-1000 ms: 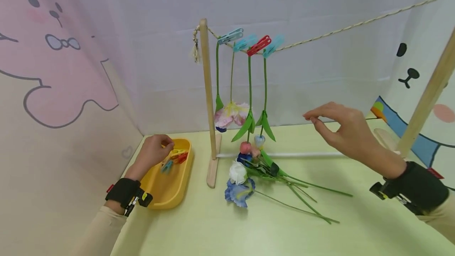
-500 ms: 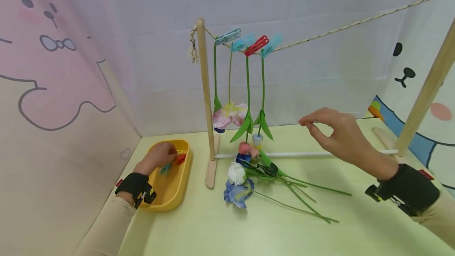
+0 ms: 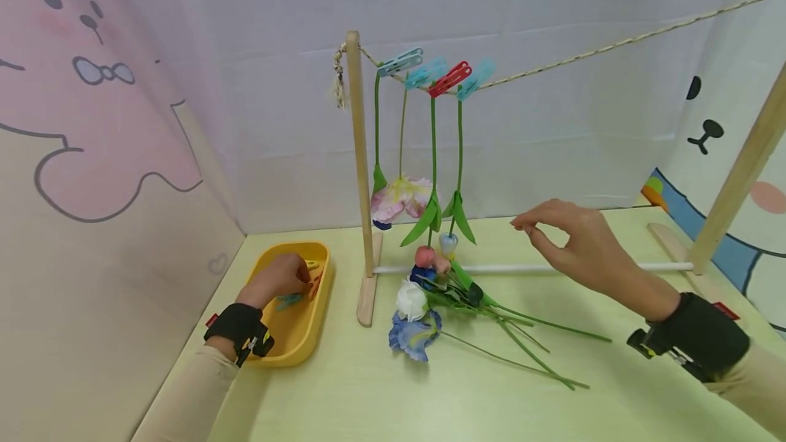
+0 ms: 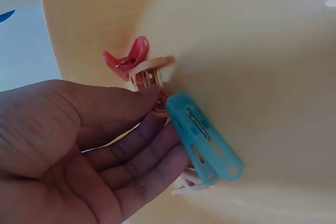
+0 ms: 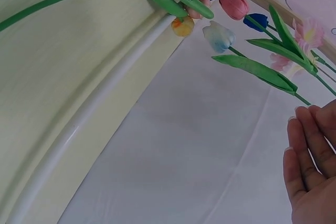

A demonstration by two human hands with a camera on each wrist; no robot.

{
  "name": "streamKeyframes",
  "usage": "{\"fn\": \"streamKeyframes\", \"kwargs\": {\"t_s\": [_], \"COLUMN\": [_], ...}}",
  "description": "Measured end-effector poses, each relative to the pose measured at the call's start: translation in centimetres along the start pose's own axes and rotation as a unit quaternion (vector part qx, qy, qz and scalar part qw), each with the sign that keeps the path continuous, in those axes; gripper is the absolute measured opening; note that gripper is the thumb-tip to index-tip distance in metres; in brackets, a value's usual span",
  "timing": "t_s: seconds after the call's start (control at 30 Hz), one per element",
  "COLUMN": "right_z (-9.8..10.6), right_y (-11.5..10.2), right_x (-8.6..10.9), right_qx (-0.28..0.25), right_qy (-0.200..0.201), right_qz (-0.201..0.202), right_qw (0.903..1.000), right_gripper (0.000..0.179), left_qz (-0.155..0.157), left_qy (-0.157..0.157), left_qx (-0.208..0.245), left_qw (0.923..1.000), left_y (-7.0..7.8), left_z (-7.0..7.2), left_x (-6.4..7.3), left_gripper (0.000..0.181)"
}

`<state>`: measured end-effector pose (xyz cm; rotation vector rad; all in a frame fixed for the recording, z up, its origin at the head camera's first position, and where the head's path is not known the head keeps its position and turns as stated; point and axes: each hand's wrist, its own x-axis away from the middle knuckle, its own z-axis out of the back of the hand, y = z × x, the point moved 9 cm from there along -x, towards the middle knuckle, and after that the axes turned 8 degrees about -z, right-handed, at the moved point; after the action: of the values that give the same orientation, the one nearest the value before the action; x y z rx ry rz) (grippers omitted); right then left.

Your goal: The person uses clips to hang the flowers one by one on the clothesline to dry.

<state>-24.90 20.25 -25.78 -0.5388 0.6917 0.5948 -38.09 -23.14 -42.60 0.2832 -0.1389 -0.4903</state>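
Observation:
My left hand [image 3: 281,277] reaches into a yellow tray [image 3: 322,305]. In the left wrist view, its thumb and forefinger pinch an orange clothespin [image 4: 148,74]. A red clothespin [image 4: 127,59] lies just beyond, a teal clothespin [image 4: 205,140] lies beside the fingertips, and a pale one [image 4: 191,182] is partly hidden. My right hand [image 3: 583,244] hovers over the table, thumb tip near the fingertips, holding nothing. In the right wrist view its fingers are loosely extended near the hanging flowers, among them a pale blue tulip [image 5: 219,36].
Several artificial flowers hang upside down from a rope [image 3: 571,56], held by blue clothespins [image 3: 475,79] and a red one [image 3: 450,79]. Wooden posts [image 3: 359,155] and a white rod [image 3: 522,269] make the frame. Loose flowers, including a white one [image 3: 411,300] and a blue one [image 3: 414,336], lie in front.
My left hand has moved down and right into the tray among the clothespins, and its fingers have closed on an orange one. My right hand has sunk slightly and drifted left.

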Motion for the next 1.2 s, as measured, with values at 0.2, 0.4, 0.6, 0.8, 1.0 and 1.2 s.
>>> {"fn": "streamKeyframes", "kwargs": {"t_s": [0.2,0.4,0.6,0.8,1.0,1.2], "right_z": [-0.1,-0.2,-0.6,-0.9,-1.2,-1.7], "right_y": [0.2,0.7,0.6,0.7,0.9,0.8], "right_x": [0.3,0.6,0.8,1.1,1.6,1.9], "right_qx": [0.009,0.013,0.005,0.001,-0.002,-0.007], "right_qy": [-0.005,-0.012,-0.016,-0.017,-0.019,-0.029], "right_qz": [-0.004,-0.022,-0.020,-0.015,-0.016,-0.015], "right_qw": [0.9999,0.9996,0.9996,0.9997,0.9997,0.9994], "right_gripper": [0.027,0.026,0.026,0.026,0.027,0.026], "left_qz": [0.002,-0.003,-0.006,-0.028,-0.014,-0.015], "left_qy": [0.021,0.021,0.009,-0.008,-0.008,0.011], "left_qx": [-0.003,-0.020,-0.017,-0.032,-0.038,-0.035], "left_qw": [0.9998,0.9996,0.9998,0.9991,0.9991,0.9992], "left_y": [0.1,0.6,1.1,1.4,1.4,1.5], "left_z": [0.8,1.1,0.6,-0.3,-0.6,-0.5], "left_x": [0.2,-0.2,-0.7,-1.2,-1.2,-0.7], "left_gripper": [0.005,0.007,0.011,0.014,0.008,0.016]}}
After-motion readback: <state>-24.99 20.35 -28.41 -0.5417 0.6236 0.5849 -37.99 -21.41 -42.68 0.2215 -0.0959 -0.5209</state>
